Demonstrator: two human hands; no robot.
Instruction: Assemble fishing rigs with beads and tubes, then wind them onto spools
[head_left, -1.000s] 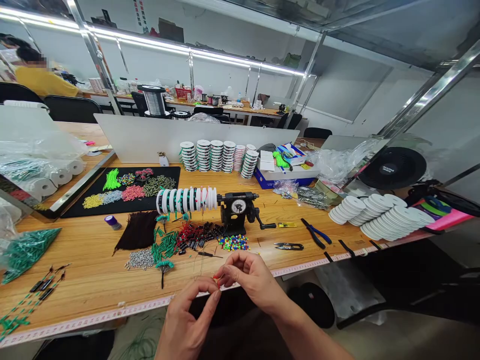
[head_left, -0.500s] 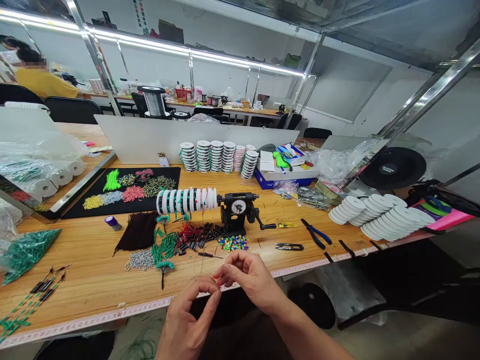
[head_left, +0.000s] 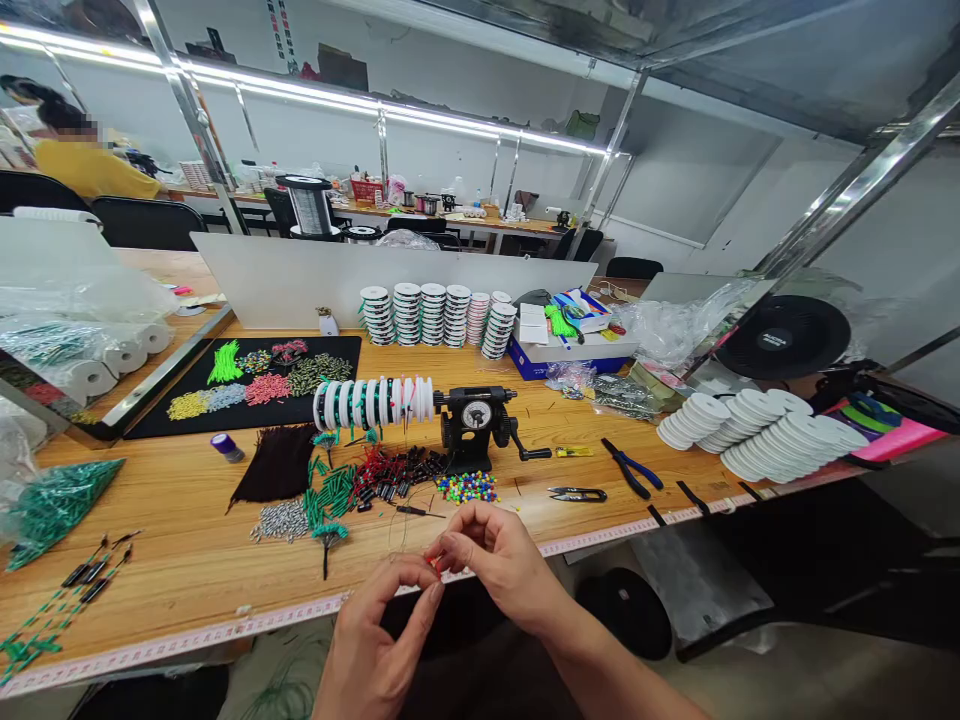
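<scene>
My left hand and my right hand meet just above the front edge of the wooden table. A tiny red bead sits at the fingertips of my right hand, on a thin dark line. My left thumb and forefinger pinch close beside it, and the fingers partly hide the bead. The nearest loose items are a heap of multicoloured beads and green tube pieces, both beyond my hands.
A hand-cranked counter winder holds a row of white spools. Pliers with blue handles and thread snips lie to the right. A person in a yellow top sits at a far bench.
My hands have barely moved. The fingers still pinch at the red bead, and the view has shifted only slightly.
</scene>
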